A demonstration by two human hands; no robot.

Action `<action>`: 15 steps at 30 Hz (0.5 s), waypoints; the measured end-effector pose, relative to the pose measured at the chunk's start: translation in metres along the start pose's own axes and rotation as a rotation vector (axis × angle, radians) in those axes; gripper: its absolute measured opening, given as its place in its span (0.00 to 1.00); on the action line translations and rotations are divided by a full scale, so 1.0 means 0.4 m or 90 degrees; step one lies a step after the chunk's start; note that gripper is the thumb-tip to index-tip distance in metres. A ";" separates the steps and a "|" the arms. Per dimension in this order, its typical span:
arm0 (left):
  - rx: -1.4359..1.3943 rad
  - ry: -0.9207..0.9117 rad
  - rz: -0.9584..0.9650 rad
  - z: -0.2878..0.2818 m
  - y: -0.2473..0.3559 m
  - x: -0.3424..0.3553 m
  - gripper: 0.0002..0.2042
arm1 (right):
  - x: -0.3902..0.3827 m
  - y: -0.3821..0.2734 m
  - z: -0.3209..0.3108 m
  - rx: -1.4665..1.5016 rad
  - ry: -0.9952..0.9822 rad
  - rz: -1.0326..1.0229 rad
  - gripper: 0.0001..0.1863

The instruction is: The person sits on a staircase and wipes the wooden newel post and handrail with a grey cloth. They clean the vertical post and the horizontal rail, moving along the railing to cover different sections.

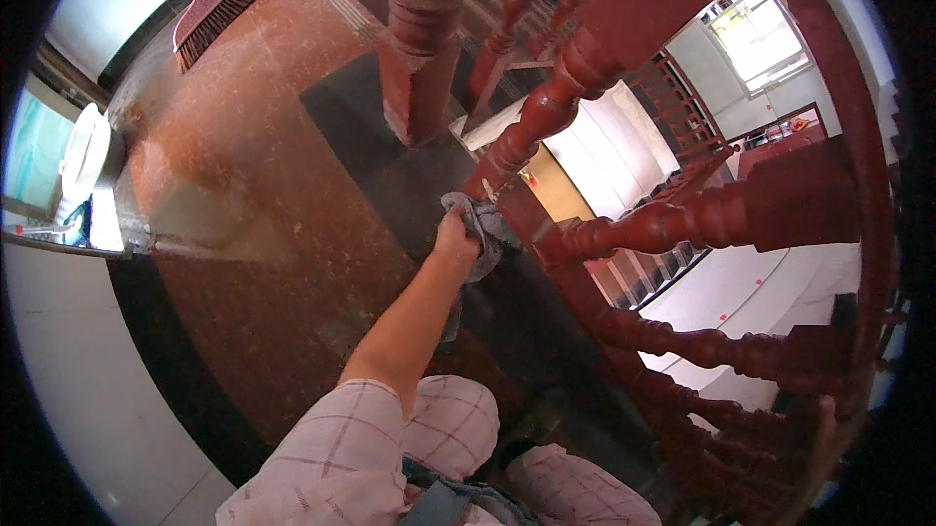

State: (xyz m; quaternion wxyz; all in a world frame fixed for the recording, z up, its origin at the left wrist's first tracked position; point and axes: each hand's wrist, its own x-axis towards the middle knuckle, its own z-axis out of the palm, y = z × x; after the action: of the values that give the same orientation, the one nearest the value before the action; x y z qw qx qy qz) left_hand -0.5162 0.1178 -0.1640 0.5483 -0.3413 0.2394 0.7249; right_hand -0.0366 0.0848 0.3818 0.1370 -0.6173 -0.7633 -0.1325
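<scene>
Step in hand looks like wiping down the foot of the stair railing. The person's left hand (455,237) has a bunched grey cloth (494,238) clutched in its fingers; the thumb and exact finger placement are too small to read. Cloth sits at the foot of the near red baluster (548,112), where it meets the base rail (575,287), and appears to touch there; part of it hangs over the dark floor band (366,131). How hard it presses can't be told. Right hand is out of view, so no call on whether it's spread, closed or holding anything. Arm is well extended and reach looks low, knees bent near the lower edge. Next move, as judged from this: keep the wad tight, work it round the turned foot and into the corner, then slide along the rail toward the next baluster (668,229). Carved rings and the tight joint call for a folded edge or fingertip pressure rather than a flat pass. Risk: loose cloth could snag on the chipped paint near the foot. Newel post (419,63) stands just beyond; broom (213,24) is well apart.
</scene>
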 end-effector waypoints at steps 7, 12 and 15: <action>-0.064 -0.029 -0.019 0.046 -0.072 -0.013 0.13 | 0.009 -0.114 0.014 0.124 0.001 -0.047 0.36; 0.166 -0.107 0.010 0.075 -0.020 -0.215 0.11 | 0.013 -0.132 0.018 0.155 -0.009 -0.037 0.36; 0.342 -0.211 0.146 0.114 0.013 -0.346 0.11 | 0.021 -0.163 0.015 0.133 0.004 -0.046 0.39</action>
State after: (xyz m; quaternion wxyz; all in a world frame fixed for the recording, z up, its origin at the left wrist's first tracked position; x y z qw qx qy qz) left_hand -0.5087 0.0619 -0.0296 0.5647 -0.0328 0.3667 0.7386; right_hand -0.1024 0.0814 0.3772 0.1982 -0.5710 -0.7945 -0.0587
